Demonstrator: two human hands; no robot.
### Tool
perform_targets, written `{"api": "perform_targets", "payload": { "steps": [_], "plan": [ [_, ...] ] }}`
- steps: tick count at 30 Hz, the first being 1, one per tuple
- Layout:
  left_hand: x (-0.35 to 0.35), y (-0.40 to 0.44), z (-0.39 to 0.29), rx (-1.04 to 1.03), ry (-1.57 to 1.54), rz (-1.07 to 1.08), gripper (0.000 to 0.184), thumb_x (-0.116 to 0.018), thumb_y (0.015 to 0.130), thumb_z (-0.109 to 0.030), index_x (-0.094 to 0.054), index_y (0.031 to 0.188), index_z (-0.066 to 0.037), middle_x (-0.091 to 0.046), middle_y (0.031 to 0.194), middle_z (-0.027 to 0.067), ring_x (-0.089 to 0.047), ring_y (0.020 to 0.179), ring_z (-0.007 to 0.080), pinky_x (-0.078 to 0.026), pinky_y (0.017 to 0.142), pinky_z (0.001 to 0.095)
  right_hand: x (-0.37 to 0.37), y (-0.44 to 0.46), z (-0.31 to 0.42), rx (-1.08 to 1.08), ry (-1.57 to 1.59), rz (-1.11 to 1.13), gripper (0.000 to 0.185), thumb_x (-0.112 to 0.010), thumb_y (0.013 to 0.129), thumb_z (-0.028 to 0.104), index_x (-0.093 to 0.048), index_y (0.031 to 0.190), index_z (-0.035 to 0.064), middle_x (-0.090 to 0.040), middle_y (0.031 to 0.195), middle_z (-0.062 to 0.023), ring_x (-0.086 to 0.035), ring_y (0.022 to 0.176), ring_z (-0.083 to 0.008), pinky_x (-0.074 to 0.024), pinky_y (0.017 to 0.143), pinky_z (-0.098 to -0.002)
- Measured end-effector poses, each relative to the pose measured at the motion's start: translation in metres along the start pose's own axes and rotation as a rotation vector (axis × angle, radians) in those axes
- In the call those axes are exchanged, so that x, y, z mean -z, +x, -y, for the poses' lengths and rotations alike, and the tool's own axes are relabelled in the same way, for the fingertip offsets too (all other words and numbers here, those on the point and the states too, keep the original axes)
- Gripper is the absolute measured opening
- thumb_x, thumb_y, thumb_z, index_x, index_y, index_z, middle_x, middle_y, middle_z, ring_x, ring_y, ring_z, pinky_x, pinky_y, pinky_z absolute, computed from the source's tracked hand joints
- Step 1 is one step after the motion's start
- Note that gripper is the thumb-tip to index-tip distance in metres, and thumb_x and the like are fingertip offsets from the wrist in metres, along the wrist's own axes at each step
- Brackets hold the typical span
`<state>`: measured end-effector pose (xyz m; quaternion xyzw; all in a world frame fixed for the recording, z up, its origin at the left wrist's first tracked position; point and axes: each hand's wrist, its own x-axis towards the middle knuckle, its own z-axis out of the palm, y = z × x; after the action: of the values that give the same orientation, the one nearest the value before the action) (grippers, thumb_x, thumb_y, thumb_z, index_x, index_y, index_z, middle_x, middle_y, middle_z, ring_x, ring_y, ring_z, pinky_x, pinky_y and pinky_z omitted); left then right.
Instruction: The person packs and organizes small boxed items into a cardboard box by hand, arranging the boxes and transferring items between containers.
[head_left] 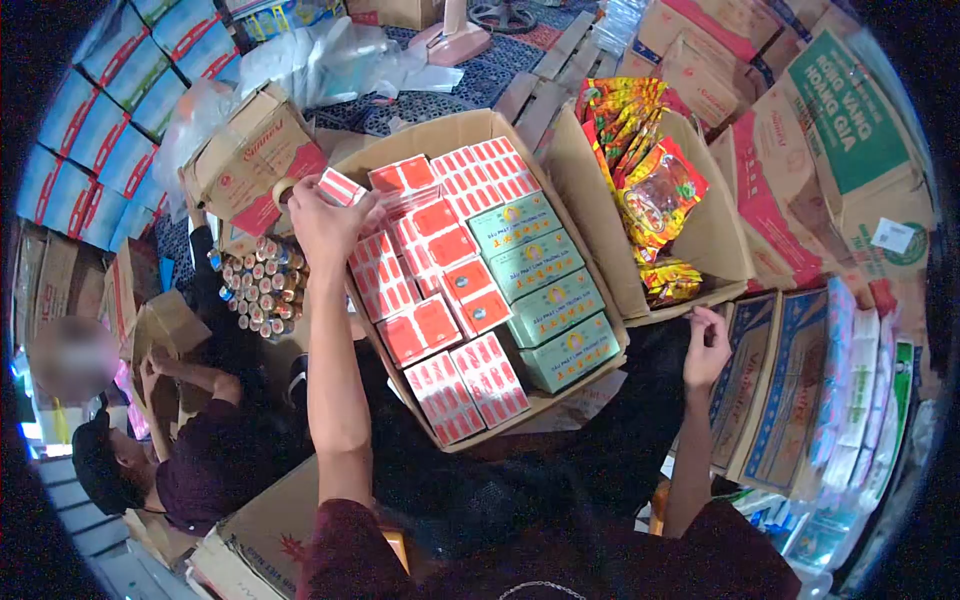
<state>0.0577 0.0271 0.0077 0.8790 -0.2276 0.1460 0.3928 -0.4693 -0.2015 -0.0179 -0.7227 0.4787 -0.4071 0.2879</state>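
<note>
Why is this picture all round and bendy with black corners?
In the head view, probably a very wide lens: the corners are black and the blue boxes near the edge look slanted; mid-picture in the head view, big lettering on the green boxes is readable.
</note>
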Motion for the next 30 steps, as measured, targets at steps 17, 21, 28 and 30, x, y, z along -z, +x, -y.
{"api": "perform_targets", "payload": {
  "steps": [17, 21, 28, 30],
  "plan": [
    [-0.008, -0.014, -0.006, 0.212, 0.309, 0.164, 0.098, -0.08, 0.074, -0.065, -0.047, 0.14, 0.001, -0.051, 0.138, 0.0266, -0.045, 0.131, 0.0441, -0.035, 0.108, 0.0545, 0.001, 0.003, 0.004, 0.035, -0.024, 0.011, 0.016, -0.06, 0.102, 0.008, -0.068, 0.113, 0.0012, -0.072, 0.102, -0.0073, -0.066, 0.096, -0.0145, -0.0499, 0.091, -0.0275],
    [0.003, -0.005, -0.002, 0.267, 0.401, 0.458, 0.09, -0.076, 0.079, -0.062, -0.049, 0.14, -0.002, -0.054, 0.143, 0.0224, -0.047, 0.131, 0.0429, -0.032, 0.108, 0.0606, 0.0, 0.0, 0.004, 0.032, -0.025, 0.008, 0.015, -0.06, 0.102, 0.007, -0.068, 0.114, 0.0014, -0.072, 0.101, -0.0078, -0.066, 0.096, -0.0147, -0.0501, 0.091, -0.0278],
    [-0.048, 0.008, 0.063, -0.102, 0.368, 0.022, 0.074, -0.072, 0.085, -0.053, -0.053, 0.143, -0.011, -0.068, 0.127, 0.0162, -0.056, 0.127, 0.0411, -0.031, 0.103, 0.0696, -0.001, 0.002, 0.006, 0.024, -0.046, 0.015, 0.015, -0.06, 0.102, 0.006, -0.068, 0.113, 0.0013, -0.072, 0.102, -0.0083, -0.066, 0.096, -0.0147, -0.0502, 0.091, -0.0278],
    [-0.056, 0.022, 0.071, -0.198, 0.314, 0.112, 0.063, -0.068, 0.09, -0.046, -0.055, 0.142, -0.013, -0.069, 0.126, 0.0153, -0.057, 0.127, 0.0385, -0.03, 0.103, 0.0712, -0.001, 0.002, 0.008, 0.03, -0.057, 0.019, 0.015, -0.06, 0.102, 0.006, -0.068, 0.113, 0.0013, -0.072, 0.101, -0.0082, -0.066, 0.096, -0.0148, -0.0502, 0.092, -0.0278]
  ]
}}
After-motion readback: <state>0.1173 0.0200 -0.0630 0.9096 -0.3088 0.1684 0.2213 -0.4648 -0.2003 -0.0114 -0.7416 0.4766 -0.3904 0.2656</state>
